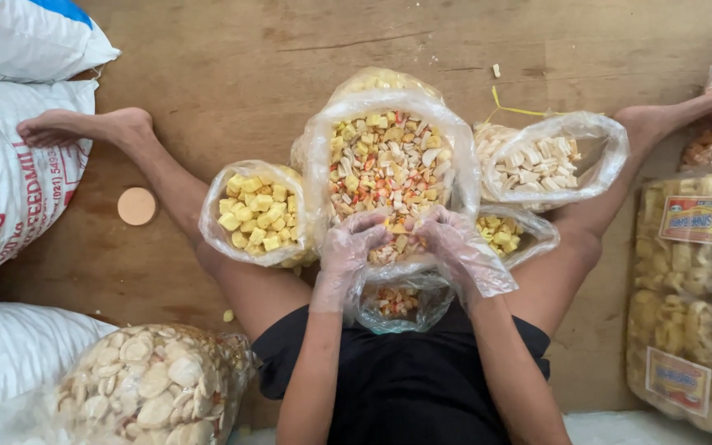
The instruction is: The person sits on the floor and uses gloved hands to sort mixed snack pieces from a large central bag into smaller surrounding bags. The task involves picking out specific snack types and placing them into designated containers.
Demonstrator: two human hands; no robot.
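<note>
While both gloved hands cup mixed snacks — left hand (pixel 354 244), right hand (pixel 447 241), each grip half-curled, big bag (pixel 323 156).

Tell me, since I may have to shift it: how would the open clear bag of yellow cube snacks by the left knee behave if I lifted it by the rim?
The bag of yellow cubes is thin, crinkled film, so it would probably sag and flop. It stands open and heaped to the rim, so pieces could well spill if it tilts. Puffed-looking cubes suggest it is light for its bulk.

A brown wooden floor (pixel 274 49) carries open plastic bags of snacks (pixel 261 216) at centre, white sacks (pixel 10 189) at nine o'clock, and a small round lid (pixel 137 206) beside them.
</note>
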